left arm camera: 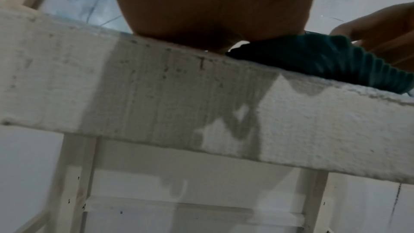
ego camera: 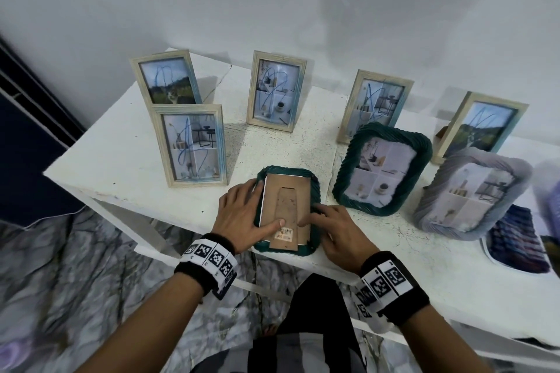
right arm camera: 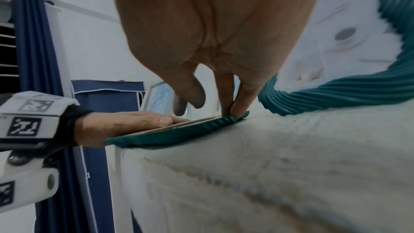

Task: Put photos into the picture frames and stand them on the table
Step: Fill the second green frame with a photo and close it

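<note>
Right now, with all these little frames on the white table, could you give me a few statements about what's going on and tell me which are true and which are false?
1. The green frame under the hands lies face down, its brown backing board up. True.
2. The left hand is lifting that frame off the table. False: it rests flat on the frame, thumb pressing the backing board.
3. Another green frame stands upright with a picture in it. True.
4. The right hand is away from the flat frame. False: its fingers touch the frame's right edge.
5. Four pale wooden frames stand on the table. False: there are five.
</note>
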`<state>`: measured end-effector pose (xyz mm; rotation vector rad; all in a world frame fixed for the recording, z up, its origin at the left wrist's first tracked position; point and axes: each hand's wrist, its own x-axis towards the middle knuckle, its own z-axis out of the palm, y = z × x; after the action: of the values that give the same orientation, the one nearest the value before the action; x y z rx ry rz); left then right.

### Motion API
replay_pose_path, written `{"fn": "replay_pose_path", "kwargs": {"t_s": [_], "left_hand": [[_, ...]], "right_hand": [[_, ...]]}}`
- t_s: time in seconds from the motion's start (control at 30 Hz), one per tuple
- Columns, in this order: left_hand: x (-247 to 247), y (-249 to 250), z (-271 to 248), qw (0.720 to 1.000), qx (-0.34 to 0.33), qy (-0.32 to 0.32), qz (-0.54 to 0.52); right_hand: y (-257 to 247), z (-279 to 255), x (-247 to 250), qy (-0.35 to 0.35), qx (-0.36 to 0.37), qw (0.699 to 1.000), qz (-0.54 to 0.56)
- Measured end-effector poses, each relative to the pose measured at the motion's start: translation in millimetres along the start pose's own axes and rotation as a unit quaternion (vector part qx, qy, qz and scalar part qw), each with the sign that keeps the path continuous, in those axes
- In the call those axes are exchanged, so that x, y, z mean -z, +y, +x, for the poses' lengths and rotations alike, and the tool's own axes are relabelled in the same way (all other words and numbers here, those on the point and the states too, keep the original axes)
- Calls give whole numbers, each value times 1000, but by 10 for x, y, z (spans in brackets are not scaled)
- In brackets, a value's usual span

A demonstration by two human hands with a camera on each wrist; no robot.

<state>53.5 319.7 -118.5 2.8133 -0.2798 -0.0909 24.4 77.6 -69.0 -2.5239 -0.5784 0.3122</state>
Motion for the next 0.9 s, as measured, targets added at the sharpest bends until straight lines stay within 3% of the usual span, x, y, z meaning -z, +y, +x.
{"fn": "replay_pose_path", "kwargs": {"t_s": [0.27,0.77,0.9], "left_hand": [[7,3,-12,1000,0,-9,4],[24,7,-26,1000,3,-26,-7],[104,-79,-63,995,-12,-57,-80]], "right_hand": [[33,-79,26,-45,34,997,-46],[-55,-77,-139,47,38,996,-71],[-96,-63,-229,56,12,993,-101]]}}
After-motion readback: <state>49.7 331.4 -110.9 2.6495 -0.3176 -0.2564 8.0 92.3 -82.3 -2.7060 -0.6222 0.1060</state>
